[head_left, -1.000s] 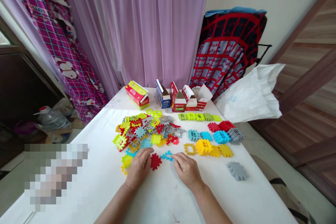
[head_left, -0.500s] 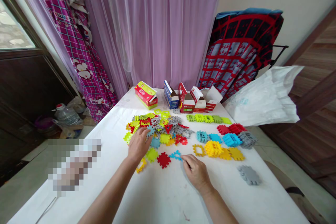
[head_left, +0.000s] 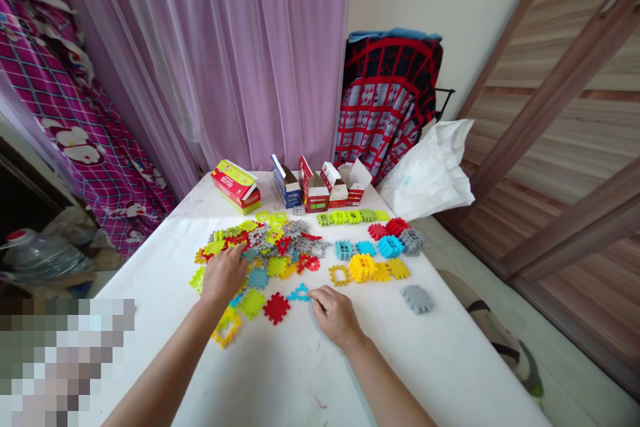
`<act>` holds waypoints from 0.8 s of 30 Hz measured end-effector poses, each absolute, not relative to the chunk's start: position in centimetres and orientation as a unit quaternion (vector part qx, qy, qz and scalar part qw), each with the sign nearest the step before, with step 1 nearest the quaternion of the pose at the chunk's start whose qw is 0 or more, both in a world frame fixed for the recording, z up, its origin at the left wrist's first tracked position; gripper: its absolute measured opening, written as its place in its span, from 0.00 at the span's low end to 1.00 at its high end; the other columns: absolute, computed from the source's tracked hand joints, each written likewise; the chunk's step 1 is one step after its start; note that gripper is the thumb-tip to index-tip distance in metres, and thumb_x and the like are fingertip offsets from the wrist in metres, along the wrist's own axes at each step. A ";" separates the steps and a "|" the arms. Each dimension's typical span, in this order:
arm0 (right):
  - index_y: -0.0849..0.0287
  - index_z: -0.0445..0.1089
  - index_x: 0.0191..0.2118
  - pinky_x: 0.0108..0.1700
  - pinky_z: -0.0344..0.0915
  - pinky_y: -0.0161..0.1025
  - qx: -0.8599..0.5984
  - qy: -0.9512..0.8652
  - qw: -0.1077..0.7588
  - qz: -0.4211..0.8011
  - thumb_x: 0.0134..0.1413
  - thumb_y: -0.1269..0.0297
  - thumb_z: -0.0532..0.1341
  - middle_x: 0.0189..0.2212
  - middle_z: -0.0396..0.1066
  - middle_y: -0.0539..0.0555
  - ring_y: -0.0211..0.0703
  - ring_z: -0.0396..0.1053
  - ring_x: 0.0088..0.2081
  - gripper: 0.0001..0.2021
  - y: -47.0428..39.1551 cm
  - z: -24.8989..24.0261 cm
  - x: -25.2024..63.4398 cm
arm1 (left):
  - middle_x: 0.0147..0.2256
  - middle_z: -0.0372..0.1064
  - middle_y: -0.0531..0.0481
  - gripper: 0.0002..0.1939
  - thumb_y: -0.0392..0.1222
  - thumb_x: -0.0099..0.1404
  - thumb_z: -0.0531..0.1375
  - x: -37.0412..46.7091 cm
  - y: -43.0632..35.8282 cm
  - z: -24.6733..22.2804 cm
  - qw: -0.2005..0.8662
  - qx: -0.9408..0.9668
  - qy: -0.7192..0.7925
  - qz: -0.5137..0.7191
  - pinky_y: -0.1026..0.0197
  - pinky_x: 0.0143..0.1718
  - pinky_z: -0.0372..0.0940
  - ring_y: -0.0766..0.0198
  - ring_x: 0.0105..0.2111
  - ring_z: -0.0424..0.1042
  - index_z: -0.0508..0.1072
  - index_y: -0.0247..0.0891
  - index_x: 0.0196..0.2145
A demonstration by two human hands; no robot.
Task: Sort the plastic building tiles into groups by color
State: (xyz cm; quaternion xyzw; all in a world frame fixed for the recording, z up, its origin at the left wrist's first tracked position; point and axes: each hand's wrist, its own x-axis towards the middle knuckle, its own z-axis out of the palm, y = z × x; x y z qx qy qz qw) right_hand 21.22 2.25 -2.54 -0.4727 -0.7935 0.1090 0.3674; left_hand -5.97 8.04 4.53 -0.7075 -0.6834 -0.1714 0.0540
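Note:
My left hand (head_left: 224, 272) rests at the left front of a mixed pile of notched plastic pieces (head_left: 270, 240), its fingers partly hidden and a small blue-grey piece near their tips. My right hand (head_left: 336, 315) is closed, thumb and forefinger pinching the edge of a blue open-frame piece (head_left: 299, 292) on the table. Left of that lies a red square piece (head_left: 277, 308), then a lime square piece (head_left: 253, 304) and a yellow frame piece (head_left: 227, 328). Sorted yellow pieces (head_left: 363, 268) and blue pieces (head_left: 390, 247) lie to the right.
Several small open boxes (head_left: 315, 193) and a red and lime box (head_left: 236, 187) stand along the back of the white table (head_left: 280, 373). A row of lime pieces (head_left: 353, 217) lies before them. A grey stack (head_left: 417, 299) is at the right; a white bag (head_left: 430, 170) stands behind.
The view has turned to the right. My left hand has shifted left over the pile, and a blue-grey piece at its fingertips shows less. My right hand remains at the blue frame piece.

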 end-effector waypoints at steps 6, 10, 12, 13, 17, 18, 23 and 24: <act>0.54 0.74 0.38 0.39 0.68 0.34 -0.478 -0.789 0.366 0.122 0.54 0.74 0.53 0.32 0.75 0.52 0.41 0.73 0.35 0.13 2.3 -2.5 21.2 | 0.29 0.75 0.49 0.17 0.53 0.58 0.59 -3.0 6.0 3.3 -0.385 -0.528 -0.643 -0.400 0.58 0.31 0.69 0.58 0.30 0.76 0.69 0.38 0.38; 0.57 0.72 0.43 0.38 0.68 0.34 -0.474 -0.769 0.406 0.139 0.58 0.69 0.53 0.33 0.75 0.54 0.40 0.73 0.33 0.12 2.4 -2.8 21.4 | 0.28 0.73 0.53 0.22 0.50 0.48 0.69 0.8 3.8 2.6 -0.604 -0.376 -0.557 -0.429 0.60 0.33 0.70 0.63 0.29 0.76 0.66 0.39 0.35; 0.58 0.71 0.45 0.35 0.68 0.33 -0.479 -0.750 0.426 0.164 0.59 0.65 0.54 0.33 0.75 0.54 0.39 0.72 0.30 0.12 2.4 -2.9 21.6 | 0.28 0.73 0.53 0.22 0.49 0.47 0.70 2.1 3.1 2.2 -0.631 -0.351 -0.544 -0.427 0.63 0.31 0.69 0.64 0.29 0.76 0.65 0.39 0.35; 0.59 0.71 0.45 0.33 0.68 0.32 -0.483 -0.738 0.436 0.178 0.60 0.63 0.54 0.33 0.75 0.54 0.38 0.72 0.28 0.12 2.4 -2.9 21.6 | 0.28 0.73 0.53 0.22 0.49 0.47 0.70 2.6 2.9 2.0 -0.639 -0.348 -0.540 -0.422 0.64 0.31 0.69 0.64 0.29 0.76 0.65 0.39 0.35; 0.59 0.71 0.43 0.30 0.67 0.31 -0.494 -0.703 0.463 0.217 0.60 0.60 0.54 0.32 0.74 0.53 0.36 0.70 0.26 0.12 2.3 -2.7 21.9 | 0.29 0.74 0.53 0.22 0.51 0.49 0.69 3.4 2.6 1.1 -0.649 -0.361 -0.535 -0.403 0.63 0.32 0.68 0.63 0.31 0.77 0.65 0.39 0.35; 0.59 0.71 0.42 0.30 0.67 0.31 -0.494 -0.700 0.466 0.221 0.60 0.59 0.54 0.32 0.74 0.53 0.36 0.70 0.26 0.12 2.3 -2.6 22.0 | 0.29 0.74 0.52 0.22 0.52 0.49 0.69 3.6 2.5 1.0 -0.648 -0.364 -0.536 -0.400 0.63 0.33 0.68 0.63 0.32 0.77 0.66 0.39 0.36; 0.59 0.72 0.38 0.32 0.68 0.32 -0.490 -0.689 0.480 0.234 0.57 0.61 0.56 0.30 0.74 0.53 0.38 0.71 0.28 0.10 2.4 -2.5 22.0 | 0.30 0.74 0.52 0.24 0.54 0.49 0.68 4.2 2.1 0.5 -0.660 -0.374 -0.526 -0.385 0.62 0.35 0.69 0.63 0.32 0.77 0.66 0.39 0.38; 0.59 0.72 0.37 0.32 0.68 0.32 -0.493 -0.682 0.482 0.242 0.56 0.62 0.56 0.29 0.74 0.53 0.38 0.71 0.28 0.09 2.4 -2.5 22.0 | 0.30 0.74 0.52 0.24 0.55 0.49 0.68 4.4 2.0 0.4 -0.663 -0.375 -0.522 -0.384 0.62 0.35 0.69 0.64 0.32 0.77 0.66 0.40 0.38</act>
